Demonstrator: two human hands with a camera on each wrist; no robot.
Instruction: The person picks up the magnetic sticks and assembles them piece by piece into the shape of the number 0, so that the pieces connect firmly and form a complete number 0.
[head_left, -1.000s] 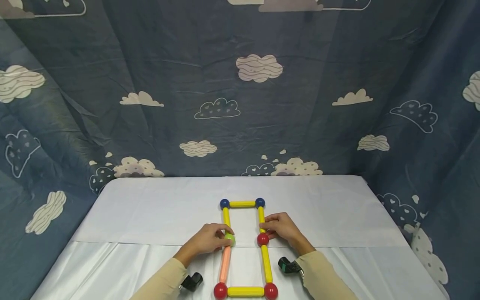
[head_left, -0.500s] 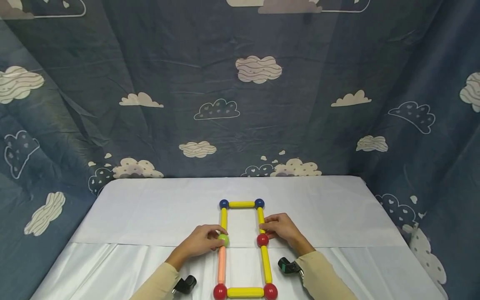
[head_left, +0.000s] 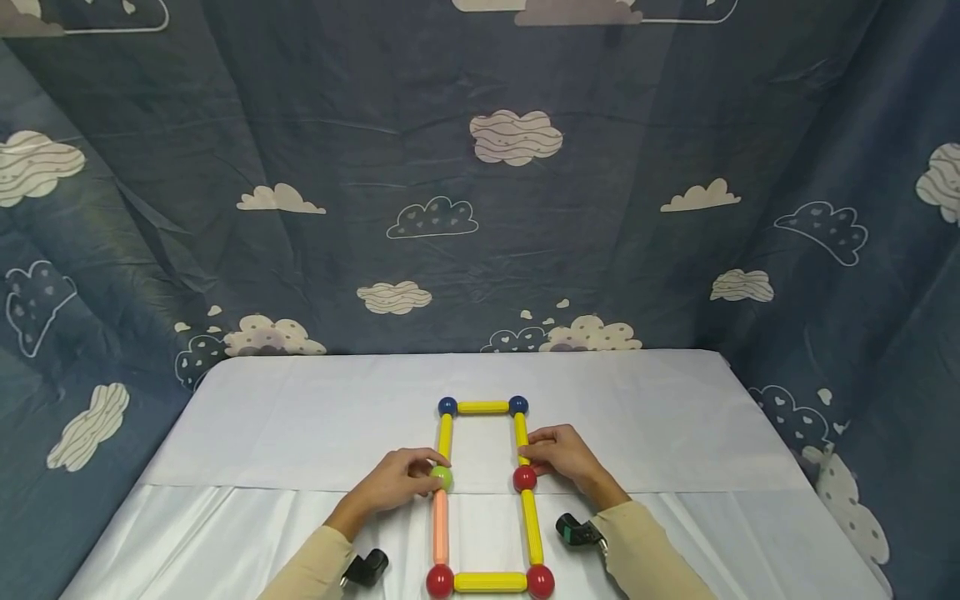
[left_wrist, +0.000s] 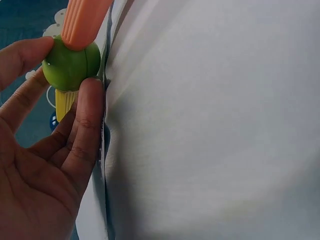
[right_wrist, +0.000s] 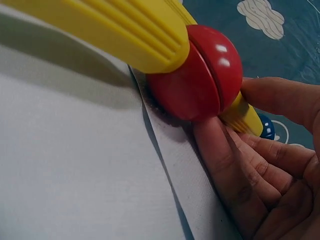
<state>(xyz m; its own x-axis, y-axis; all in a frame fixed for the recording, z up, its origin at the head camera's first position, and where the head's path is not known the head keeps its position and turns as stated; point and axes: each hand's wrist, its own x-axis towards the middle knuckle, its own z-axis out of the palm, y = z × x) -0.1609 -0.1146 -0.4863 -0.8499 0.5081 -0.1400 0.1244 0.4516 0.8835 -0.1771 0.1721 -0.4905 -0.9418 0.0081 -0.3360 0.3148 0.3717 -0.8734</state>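
Note:
Building sticks and balls form a tall outline on the white cloth. My left hand [head_left: 397, 479] pinches the green ball [left_wrist: 67, 65] on its left side. That ball joins an orange stick [head_left: 440, 527] to a yellow stick [head_left: 446, 437] running to a blue ball [head_left: 447, 406]. Opposite, my right hand [head_left: 566, 457] grips the right-hand upper yellow stick [head_left: 521, 427] just above a red ball [right_wrist: 200, 75]. In the right wrist view, one finger lies right at that ball's underside. A lower yellow stick [head_left: 532, 529] leads from it toward me.
Two red balls [head_left: 440, 581] with a yellow stick [head_left: 491, 582] between them make the near end. Another yellow stick [head_left: 483, 407] links the blue balls at the far end. A cloud-print curtain [head_left: 570, 250] hangs behind the white-covered table [head_left: 645, 400].
My left hand has moved outward to the left with the green ball, so the orange stick and the upper left yellow stick now stand straighter. The right hand has stayed put.

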